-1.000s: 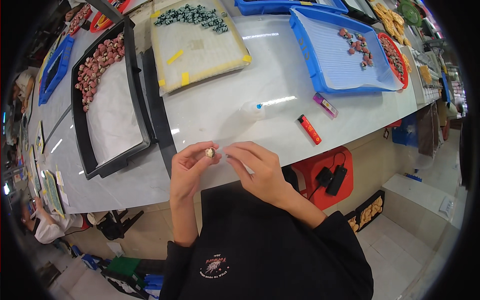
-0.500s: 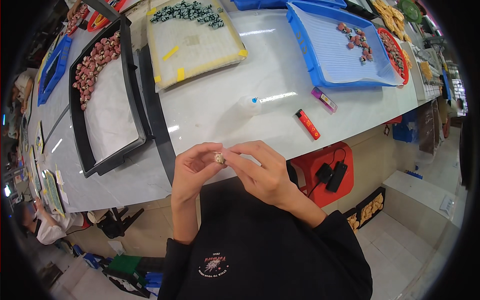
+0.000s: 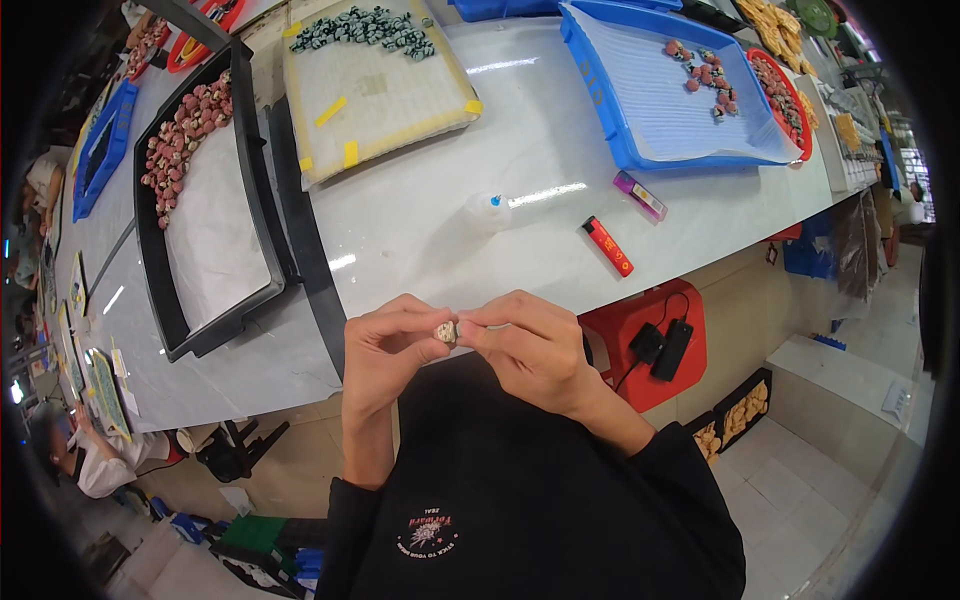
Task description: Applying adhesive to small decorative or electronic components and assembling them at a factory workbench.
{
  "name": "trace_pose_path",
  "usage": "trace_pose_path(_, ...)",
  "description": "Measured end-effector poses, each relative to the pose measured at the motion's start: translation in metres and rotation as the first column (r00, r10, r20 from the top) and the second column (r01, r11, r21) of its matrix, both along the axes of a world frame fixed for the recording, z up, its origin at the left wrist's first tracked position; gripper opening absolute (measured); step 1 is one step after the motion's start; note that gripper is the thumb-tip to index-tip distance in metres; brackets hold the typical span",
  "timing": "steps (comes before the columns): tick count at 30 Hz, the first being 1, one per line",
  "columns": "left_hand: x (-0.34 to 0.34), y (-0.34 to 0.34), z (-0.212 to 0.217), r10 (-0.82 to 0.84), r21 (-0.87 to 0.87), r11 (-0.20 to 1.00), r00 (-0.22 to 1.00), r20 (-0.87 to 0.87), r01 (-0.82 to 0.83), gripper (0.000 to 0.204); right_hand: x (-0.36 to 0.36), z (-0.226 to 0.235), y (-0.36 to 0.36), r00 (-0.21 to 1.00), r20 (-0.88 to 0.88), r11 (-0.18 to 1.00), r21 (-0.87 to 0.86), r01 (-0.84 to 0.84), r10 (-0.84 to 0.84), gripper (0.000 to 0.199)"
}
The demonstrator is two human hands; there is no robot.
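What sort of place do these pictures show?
Likely a small-parts workshop: black tray of reddish bead-like pieces, taped board bearing dark green ones, another person beside the worktable.

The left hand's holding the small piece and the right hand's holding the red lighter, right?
Not the red lighter: the head view shows it on the table, while the right hand has its fingertips at the small piece. The left hand does hold that.

Pale grey tabletop (image 3: 390, 250): smooth, glossy. Black rectangular tray (image 3: 264, 190): moulded plastic. White sheet liner (image 3: 215, 240): matt, paper-like. Red-and-black oblong lighter (image 3: 610, 248): smooth plastic. Small hand-held cream-coloured piece (image 3: 446, 331): rough-looking. Black long-sleeved garment (image 3: 560, 500): matt cloth.
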State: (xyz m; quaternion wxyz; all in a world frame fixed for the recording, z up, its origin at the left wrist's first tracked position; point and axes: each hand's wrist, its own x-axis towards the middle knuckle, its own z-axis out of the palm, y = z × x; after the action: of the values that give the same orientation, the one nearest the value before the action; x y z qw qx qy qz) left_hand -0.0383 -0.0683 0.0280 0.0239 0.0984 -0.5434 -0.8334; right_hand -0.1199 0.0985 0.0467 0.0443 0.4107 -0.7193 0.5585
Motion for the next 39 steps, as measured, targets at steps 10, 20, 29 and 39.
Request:
trace_pose_path(10, -0.011, 0.002, 0.009, -0.029, -0.103, 0.994, 1.000, 0.004, 0.030, 0.025, -0.003, 0.004, 0.008, 0.998, 0.061, 0.994, -0.107, 0.025, -0.019, 0.016)
trace_pose_path(20, -0.008, 0.014, 0.007, -0.013, -0.047, 0.999, 1.000, 0.009, 0.013, 0.025, 0.008, 0.004, 0.021, 0.984, 0.177, 0.993, -0.113, 0.030, -0.010, 0.012)
trace_pose_path(29, -0.010, 0.021, 0.010, -0.040, -0.103, 0.994, 0.999, -0.017, 0.038, 0.020, 0.014, 0.001, 0.028, 0.974, 0.224, 0.984, -0.176, 0.027, 0.013, 0.008)
trace_pose_path(39, -0.011, 0.027, 0.006, -0.048, -0.134, 0.990, 0.999, -0.016, 0.046, 0.021, 0.014, -0.006, 0.036, 0.953, 0.301, 0.982, -0.186, 0.039, 0.020, 0.006)
